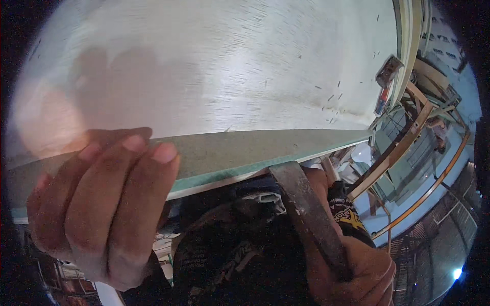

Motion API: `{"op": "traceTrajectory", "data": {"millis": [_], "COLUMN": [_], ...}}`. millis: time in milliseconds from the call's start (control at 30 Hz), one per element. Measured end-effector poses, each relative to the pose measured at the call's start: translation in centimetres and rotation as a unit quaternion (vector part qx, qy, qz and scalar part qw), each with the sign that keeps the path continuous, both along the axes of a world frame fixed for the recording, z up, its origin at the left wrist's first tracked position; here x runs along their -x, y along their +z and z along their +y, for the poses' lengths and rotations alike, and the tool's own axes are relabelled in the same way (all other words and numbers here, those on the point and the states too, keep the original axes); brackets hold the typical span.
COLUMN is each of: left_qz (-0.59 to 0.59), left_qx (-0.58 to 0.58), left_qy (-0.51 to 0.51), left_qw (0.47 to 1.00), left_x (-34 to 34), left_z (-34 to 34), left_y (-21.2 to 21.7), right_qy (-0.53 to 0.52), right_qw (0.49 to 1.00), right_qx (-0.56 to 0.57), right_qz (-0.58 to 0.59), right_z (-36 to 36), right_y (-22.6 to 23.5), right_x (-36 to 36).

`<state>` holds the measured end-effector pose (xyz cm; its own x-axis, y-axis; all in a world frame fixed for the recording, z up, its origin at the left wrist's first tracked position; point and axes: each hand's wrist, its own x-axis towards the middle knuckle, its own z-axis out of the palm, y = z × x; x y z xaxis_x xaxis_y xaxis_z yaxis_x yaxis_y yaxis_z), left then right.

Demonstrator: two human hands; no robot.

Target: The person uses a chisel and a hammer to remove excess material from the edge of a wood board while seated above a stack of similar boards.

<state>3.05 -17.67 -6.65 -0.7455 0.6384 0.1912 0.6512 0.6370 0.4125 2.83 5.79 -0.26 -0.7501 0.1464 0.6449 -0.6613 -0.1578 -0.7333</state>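
A large pale panel (219,66) with a wood-like grain fills the upper view. Along its near side runs a grey-green edge strip (245,153). My left hand (107,204) is at the lower left, its bent fingers hooked over this edge and the fingertips on the strip; the thumb is hidden. In my right hand (362,273), closed in a fist at the lower right, is a flat, dark, worn metal bar (311,214). The bar slants up and left, its wide end at the panel's near edge; whether it touches I cannot tell.
A hammer (389,72) with a red and blue handle lies at the panel's right end. Several small nails or staples (331,97) are scattered near it. Beyond stand wooden frames (398,148) and a distant person (439,133). My dark-clothed body is close below the edge.
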Motion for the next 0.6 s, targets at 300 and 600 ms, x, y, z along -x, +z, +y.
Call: {"op": "traceTrajectory", "data": {"millis": [300, 600], "left_qz": [0.011, 0.072], "left_qx": [-0.109, -0.107], "left_qy": [0.053, 0.172], "left_qw": [0.993, 0.977], "left_x": [0.8, -1.1], "left_z": [2.1, 2.2], "left_y": [-1.1, -2.6], "right_qy": [0.000, -0.002], "right_qw": [1.000, 0.999], "right_qx": [-0.003, -0.001], "right_qz": [-0.007, -0.041], "right_z": [0.8, 1.4], "right_y": [0.0, 0.5], "right_x": [0.1, 0.3]}}
